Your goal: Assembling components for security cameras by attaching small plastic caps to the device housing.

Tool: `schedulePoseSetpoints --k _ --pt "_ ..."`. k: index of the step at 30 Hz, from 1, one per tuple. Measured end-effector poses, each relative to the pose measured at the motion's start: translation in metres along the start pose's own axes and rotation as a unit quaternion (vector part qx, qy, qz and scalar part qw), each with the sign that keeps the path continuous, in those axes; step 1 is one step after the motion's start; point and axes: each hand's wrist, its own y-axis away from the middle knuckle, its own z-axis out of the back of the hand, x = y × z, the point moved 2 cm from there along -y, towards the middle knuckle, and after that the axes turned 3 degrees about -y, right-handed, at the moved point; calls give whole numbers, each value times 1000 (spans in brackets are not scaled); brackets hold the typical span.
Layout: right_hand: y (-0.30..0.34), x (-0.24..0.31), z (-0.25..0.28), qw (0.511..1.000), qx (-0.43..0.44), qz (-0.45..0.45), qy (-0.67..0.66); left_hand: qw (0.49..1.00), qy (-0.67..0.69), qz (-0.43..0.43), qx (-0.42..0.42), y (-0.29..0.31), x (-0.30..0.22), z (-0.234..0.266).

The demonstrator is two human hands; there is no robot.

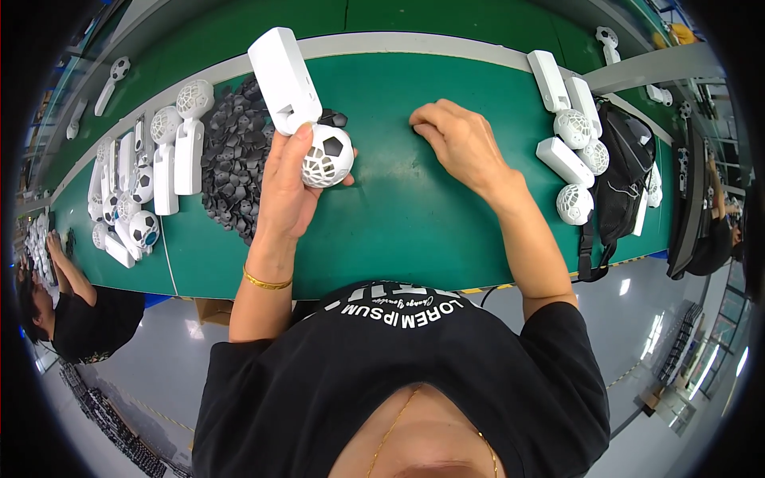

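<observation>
My left hand (pixel 288 179) is wrapped round a white plastic device with a football-like ball (pixel 327 159) at one end and a long box-shaped body (pixel 280 76). Black panels fill part of the ball; its other side is an open white lattice. The body points away from me and tilts left. Over the green mat, to the right of the ball, my right hand (pixel 458 139) is closed, thumb and fingertips together; whatever it may hold is hidden. Just left of the device lies a heap of small black plastic pieces (pixel 231 159), partly covered by my left hand.
Similar white devices (pixel 188 155) crowd the mat left of the heap, some with black panels. More lattice-ball devices (pixel 572 127) lie at the right, beside a black bag (pixel 625 171). A raised pale edge (pixel 398 44) borders the far side. Another person (pixel 80 307) works at far left.
</observation>
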Motion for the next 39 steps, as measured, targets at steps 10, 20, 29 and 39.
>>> schedulePoseSetpoints --k 10,20,29,39 --pt "12 -12 -4 976 -76 -165 -120 1000 -10 2 -10 0 0 7" --pt "6 5 -17 986 -63 -157 4 1000 -1 -3 0 -4 0 5" --pt "1 34 -13 887 -54 -218 -403 999 36 13 -16 -5 2 -4" --pt "-1 77 -8 915 -24 -91 -393 994 90 53 -9 -2 -1 -16"
